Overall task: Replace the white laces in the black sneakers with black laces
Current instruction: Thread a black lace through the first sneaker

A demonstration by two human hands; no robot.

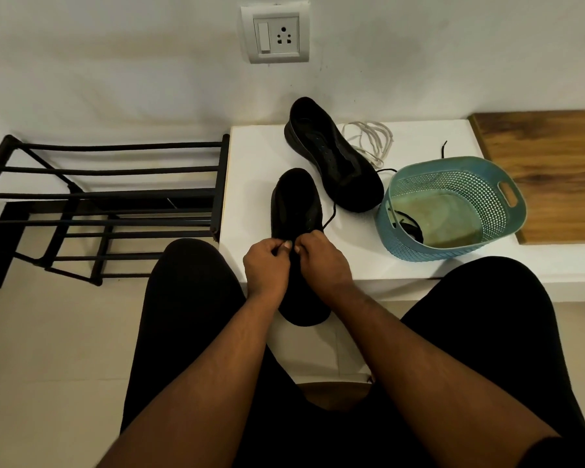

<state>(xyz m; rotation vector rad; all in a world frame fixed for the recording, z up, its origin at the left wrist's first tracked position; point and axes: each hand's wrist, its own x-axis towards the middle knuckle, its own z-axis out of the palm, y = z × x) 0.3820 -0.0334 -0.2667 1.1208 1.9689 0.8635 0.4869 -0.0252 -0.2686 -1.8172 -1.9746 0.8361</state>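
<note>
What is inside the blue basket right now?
A black lace lies coiled at the near-left of the blue basket, on its greenish floor. The near wall hides whatever lies right behind it.

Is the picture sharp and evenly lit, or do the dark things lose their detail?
Head view: soft, dim light with no glare; the near black sneaker is almost featureless, so the thin black lace under both hands (left, right) is hard to follow; wide-angle bending curves the white table edge.

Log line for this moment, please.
step: lacing near sneaker | both hands grip black lace | white laces off, by far sneaker
</note>
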